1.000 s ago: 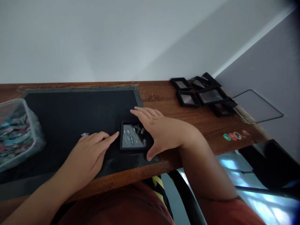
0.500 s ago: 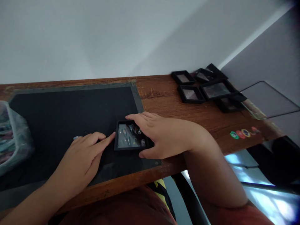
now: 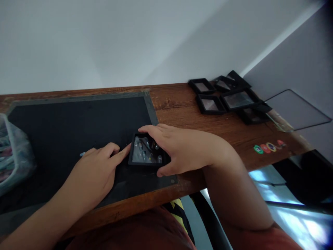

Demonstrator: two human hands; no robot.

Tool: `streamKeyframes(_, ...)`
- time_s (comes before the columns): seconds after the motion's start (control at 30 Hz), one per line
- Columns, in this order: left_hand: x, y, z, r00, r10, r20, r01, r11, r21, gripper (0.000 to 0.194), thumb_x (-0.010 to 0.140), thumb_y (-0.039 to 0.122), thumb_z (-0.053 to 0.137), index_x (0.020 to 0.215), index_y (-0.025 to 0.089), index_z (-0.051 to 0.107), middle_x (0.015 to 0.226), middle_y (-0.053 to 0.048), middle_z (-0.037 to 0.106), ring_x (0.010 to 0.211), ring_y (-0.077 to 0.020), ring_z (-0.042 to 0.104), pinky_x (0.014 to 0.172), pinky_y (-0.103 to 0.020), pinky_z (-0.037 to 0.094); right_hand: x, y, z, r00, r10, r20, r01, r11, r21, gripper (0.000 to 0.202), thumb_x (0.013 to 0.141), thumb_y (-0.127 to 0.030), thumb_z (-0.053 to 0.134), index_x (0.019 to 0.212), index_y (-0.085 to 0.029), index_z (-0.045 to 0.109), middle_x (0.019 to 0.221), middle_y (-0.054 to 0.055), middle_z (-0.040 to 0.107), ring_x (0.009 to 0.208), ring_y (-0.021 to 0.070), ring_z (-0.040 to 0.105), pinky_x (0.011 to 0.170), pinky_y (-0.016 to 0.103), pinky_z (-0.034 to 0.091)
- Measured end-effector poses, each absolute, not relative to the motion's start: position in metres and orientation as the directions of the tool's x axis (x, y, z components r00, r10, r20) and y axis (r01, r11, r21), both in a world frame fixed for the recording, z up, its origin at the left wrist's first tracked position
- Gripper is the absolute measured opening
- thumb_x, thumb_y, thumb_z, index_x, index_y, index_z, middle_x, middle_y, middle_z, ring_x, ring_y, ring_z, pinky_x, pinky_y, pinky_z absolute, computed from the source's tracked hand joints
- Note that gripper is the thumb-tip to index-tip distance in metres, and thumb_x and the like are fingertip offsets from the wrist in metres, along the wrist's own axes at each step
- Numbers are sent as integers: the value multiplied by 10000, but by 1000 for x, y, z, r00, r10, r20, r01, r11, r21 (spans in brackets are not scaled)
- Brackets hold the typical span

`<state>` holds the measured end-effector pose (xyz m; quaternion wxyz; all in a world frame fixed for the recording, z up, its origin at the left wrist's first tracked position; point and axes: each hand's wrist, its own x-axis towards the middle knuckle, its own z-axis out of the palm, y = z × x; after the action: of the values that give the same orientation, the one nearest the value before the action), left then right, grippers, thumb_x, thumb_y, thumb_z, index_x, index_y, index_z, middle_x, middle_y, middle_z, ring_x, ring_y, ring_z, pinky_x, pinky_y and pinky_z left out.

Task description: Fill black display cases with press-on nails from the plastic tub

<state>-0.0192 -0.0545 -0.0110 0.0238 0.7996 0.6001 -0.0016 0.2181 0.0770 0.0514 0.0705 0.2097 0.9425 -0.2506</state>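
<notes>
The right hand has closed in, fingers grasping one black frame.

I get dim cool light, diagonal shadow on the wall, floor glare lower right, dark top-right corner.

Left grip: bare hand, palm downward — forefinger extended rightward, remaining fingers bent with tips mostly hidden, forearm entering from lower left. Right grip: bare hand, back uppermost — thumb and forefinger bowed apart in a holding curve, thumb nearer the body, bare arm bending down toward lower right.
</notes>
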Motion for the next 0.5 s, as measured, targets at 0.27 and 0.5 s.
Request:
streamKeyframes(0.27, -14, -56, -13, 327, 945, -19, 933, -326, -152, 676, 865, 29, 377, 1466, 269, 573, 948, -90, 642, 686, -242, 627, 647, -393, 448, 220, 77, 52, -900, 383, -210, 436, 764, -476, 1041, 707, -319, 898, 1577, -144, 354, 1509, 191, 515, 1385, 362, 501, 1103, 470, 481)
streamKeyframes(0.5, -19, -55, -15, 346, 938, 27, 932, -341, -123, 631, 895, 57, 373, 1453, 255, 591, 993, -105, 651, 661, -235, 618, 654, -409, 478, 220, 78, 53, -896, 375, -238, 444, 751, -489, 1096, 694, -327, 920, 1597, -159, 321, 1579, 170, 457, 1443, 343, 452, 1128, 441, 469)
